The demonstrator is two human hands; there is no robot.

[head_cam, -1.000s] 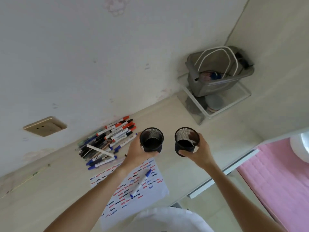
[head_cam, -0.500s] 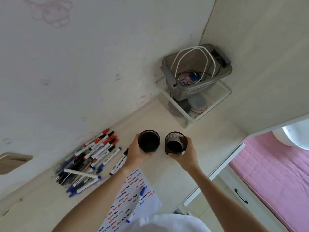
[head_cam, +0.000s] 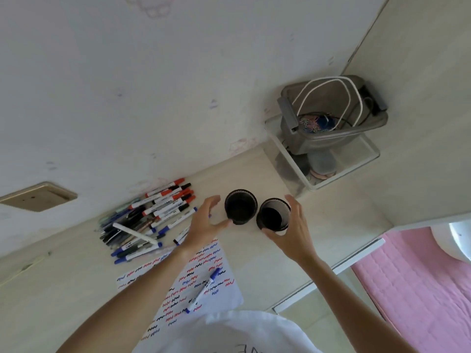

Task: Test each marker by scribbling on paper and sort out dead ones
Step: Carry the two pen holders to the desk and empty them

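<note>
Two black mesh cups stand side by side on the desk: the left cup (head_cam: pixel 240 206) and the right cup (head_cam: pixel 273 214). My left hand (head_cam: pixel 205 224) is just left of the left cup, fingers spread, thumb tip near its base. My right hand (head_cam: pixel 293 231) is beside the right cup with relaxed fingers, holding nothing. A pile of markers (head_cam: pixel 150 215) with red, blue and black caps lies by the wall. A sheet of paper (head_cam: pixel 204 273) covered in red, blue and black scribbles lies near me, with one blue marker (head_cam: pixel 202 290) on it.
A clear rack (head_cam: pixel 331 171) in the desk's corner holds a grey bin (head_cam: pixel 331 115) with white cords and coloured clips. A wall socket plate (head_cam: pixel 38 196) sits at the left. The desk edge (head_cam: pixel 331 271) runs at the right, with a pink mat (head_cam: pixel 420 281) beyond.
Both hands gripped the cups before; now the cups stand on the desk and both hands have let go and opened beside them.
</note>
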